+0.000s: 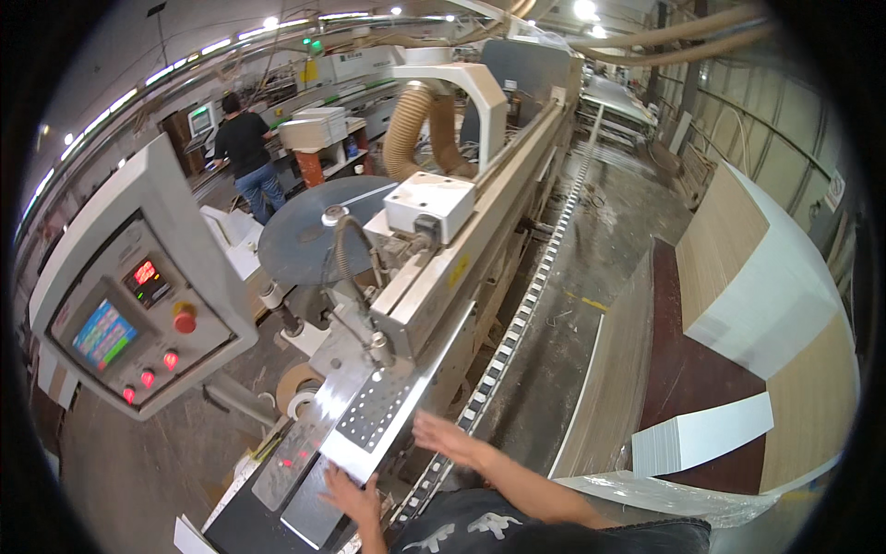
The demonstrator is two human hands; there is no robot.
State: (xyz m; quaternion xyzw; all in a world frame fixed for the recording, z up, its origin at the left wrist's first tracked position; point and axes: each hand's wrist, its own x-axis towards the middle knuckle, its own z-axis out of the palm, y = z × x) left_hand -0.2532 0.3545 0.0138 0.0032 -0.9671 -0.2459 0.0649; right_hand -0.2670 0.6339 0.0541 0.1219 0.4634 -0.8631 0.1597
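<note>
My left hand [352, 496] has its fingers spread at the near end of a pale flat strip [351, 455] on the infeed table of an edge-banding machine. Whether the strip is a loose panel or part of the table I cannot tell. Farther along, my right hand [447, 437] reaches in from the right with fingers stretched out, nothing in it, close to the strip's right edge. Between the strip and the machine head lies a dark plate with white dots [371, 417]. The machine's white motor housing [429, 205] stands beyond, above its long beam.
A control panel [138, 314] with a screen and red button stands left. Behind it are a round dark disc [314, 231] and a person [245, 157]. A roller track [508, 355] runs along the machine's right side. Stacked boards [766, 268] and white panels [706, 434] lie right.
</note>
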